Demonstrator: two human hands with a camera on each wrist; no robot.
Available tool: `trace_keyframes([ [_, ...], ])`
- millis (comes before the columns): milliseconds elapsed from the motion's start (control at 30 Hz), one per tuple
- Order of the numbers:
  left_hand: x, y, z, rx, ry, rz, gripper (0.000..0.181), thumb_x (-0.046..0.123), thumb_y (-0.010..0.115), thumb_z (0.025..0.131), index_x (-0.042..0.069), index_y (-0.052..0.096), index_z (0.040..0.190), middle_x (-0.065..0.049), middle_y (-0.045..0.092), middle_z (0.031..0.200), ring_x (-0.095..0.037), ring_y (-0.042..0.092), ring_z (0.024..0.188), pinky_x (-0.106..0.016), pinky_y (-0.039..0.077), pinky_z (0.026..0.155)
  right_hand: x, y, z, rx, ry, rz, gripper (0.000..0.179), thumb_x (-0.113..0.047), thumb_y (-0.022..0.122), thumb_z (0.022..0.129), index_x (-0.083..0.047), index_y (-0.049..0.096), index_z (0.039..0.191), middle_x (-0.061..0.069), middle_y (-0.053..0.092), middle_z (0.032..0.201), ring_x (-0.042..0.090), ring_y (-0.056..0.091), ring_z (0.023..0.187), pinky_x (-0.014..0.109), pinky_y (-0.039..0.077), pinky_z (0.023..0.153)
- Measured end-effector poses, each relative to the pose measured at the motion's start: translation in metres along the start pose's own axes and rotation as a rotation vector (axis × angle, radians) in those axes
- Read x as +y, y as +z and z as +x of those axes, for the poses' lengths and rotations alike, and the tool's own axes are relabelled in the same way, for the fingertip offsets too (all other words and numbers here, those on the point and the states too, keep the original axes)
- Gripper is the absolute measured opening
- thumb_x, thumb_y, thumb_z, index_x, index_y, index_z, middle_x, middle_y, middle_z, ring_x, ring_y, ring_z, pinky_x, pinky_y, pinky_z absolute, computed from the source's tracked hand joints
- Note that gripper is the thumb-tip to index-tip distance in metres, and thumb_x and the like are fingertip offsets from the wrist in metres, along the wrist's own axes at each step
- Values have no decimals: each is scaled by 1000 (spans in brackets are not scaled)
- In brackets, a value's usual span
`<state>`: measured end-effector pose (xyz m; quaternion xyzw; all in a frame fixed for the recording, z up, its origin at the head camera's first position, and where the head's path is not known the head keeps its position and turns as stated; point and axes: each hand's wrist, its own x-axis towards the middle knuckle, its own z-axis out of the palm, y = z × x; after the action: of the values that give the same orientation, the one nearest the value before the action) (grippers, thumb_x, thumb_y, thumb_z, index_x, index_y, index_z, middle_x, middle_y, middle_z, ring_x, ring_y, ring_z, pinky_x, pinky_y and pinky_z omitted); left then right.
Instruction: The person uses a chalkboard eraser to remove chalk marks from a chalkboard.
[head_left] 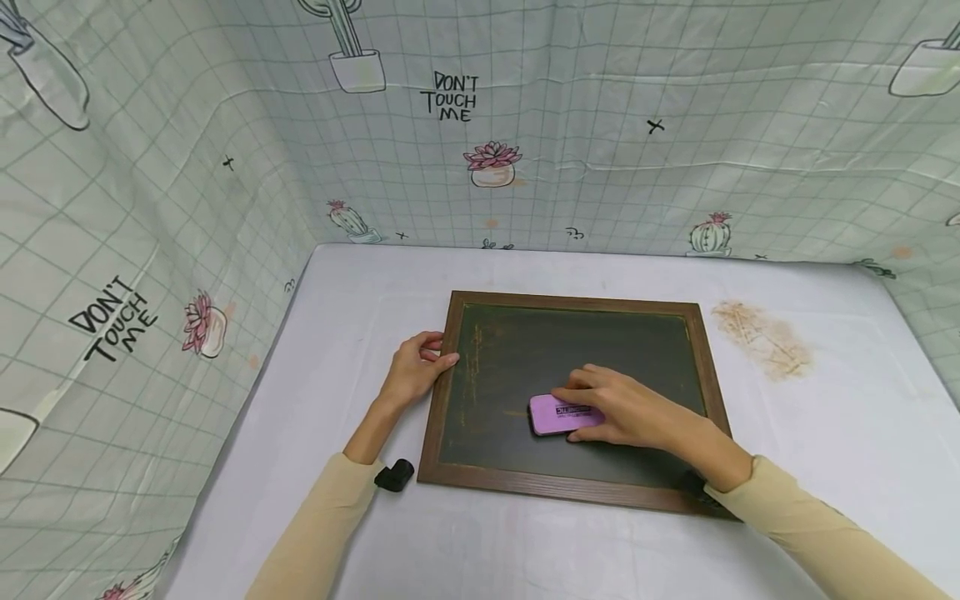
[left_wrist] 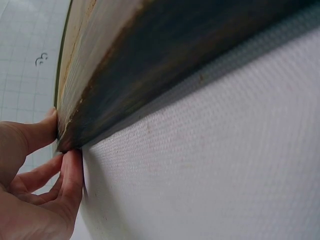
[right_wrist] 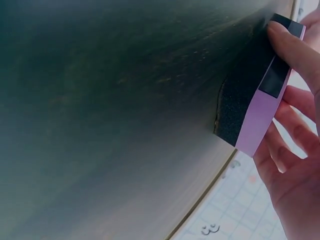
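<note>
A chalkboard [head_left: 592, 342] with a brown wooden frame lies on the white-covered table. My left hand [head_left: 411, 371] pinches the left side of its frame, thumb on top and fingers at the outer edge; the left wrist view shows this grip on the frame [left_wrist: 107, 75] up close. With my right hand [head_left: 630, 410] I hold a purple magnetic eraser [head_left: 551, 415] against the board, a little right of its middle. In the right wrist view the eraser [right_wrist: 257, 117] shows its dark felt side, with the thumb along one side. Yellowish chalk smears mark the board's left part.
A brown powdery stain [head_left: 761, 337] spreads on the table cover [head_left: 810, 450] right of the board. Grid-patterned curtains [head_left: 570, 183] with plant drawings rise behind and to the left. A small black object [head_left: 395, 476] sits at the left cuff.
</note>
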<state>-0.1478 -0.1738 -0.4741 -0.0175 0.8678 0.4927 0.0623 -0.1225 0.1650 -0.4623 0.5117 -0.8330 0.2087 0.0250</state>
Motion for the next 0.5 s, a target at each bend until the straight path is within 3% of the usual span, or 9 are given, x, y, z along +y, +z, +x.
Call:
trace_keyframes([
  [500,-1,1,1,8,2,2,50,10,76,95,-9,58,138,-26,64,125,-36,63,106,-46,52,91,-4,7,25,-70,-9,13,54,-33,85,86,-3,71,129,4,64,107,16,53,92,37,50,81],
])
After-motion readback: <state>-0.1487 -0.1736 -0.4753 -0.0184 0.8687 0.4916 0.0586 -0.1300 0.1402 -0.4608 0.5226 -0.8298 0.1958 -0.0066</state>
